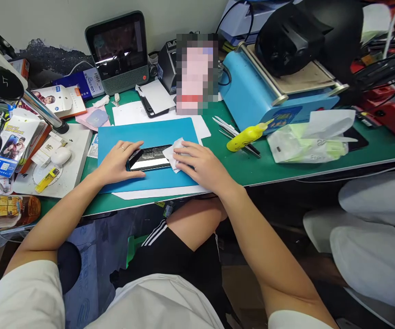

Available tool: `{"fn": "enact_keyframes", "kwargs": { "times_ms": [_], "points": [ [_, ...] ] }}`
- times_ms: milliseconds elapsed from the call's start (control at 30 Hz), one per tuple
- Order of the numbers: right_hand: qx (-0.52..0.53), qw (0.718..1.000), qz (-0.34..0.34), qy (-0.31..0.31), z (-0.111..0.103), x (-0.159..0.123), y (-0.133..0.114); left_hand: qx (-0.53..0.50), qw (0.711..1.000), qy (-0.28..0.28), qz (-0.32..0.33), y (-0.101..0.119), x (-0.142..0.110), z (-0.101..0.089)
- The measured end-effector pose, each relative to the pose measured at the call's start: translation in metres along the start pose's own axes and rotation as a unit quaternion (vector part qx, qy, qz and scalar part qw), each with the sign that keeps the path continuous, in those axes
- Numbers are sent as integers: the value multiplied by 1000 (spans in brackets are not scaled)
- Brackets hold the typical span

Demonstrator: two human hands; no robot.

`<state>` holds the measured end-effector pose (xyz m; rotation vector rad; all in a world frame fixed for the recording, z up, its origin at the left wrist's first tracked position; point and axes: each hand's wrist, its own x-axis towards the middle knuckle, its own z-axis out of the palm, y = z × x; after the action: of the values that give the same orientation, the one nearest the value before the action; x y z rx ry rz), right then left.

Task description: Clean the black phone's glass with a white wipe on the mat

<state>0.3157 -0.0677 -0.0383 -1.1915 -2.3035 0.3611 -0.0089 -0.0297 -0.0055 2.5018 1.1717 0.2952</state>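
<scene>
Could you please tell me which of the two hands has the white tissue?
The right hand: it holds the white tissue at the right end of the dark phone. The left hand, without tissue, steadies the phone's other end.

Phone (151, 156): dark, glossy, streaked with reflections, lying flat, left end held between thumb and fingers of left grip (118, 163). White wipe (173, 157): crumpled, under right grip (200, 165) fingers, at phone's right end.
</scene>
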Motion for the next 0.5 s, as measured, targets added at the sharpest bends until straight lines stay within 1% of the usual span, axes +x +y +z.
{"fn": "enact_keyframes", "kwargs": {
  "times_ms": [67,133,233,333,500],
  "points": [
    [-36,999,-2,24,2,-11,-9,-1,1000,1,0,-1,0,0],
    [-65,997,3,34,3,-18,-19,-1,1000,3,-1,-1,1,1],
    [-94,995,24,29,1,-22,-32,4,1000,4,-1,-2,1,1],
    [-102,994,43,16,-1,-23,-43,7,1000,4,-3,-1,1,1],
    [-100,993,64,14,-1,-21,-49,8,1000,4,3,-1,1,0]
  ]
}}
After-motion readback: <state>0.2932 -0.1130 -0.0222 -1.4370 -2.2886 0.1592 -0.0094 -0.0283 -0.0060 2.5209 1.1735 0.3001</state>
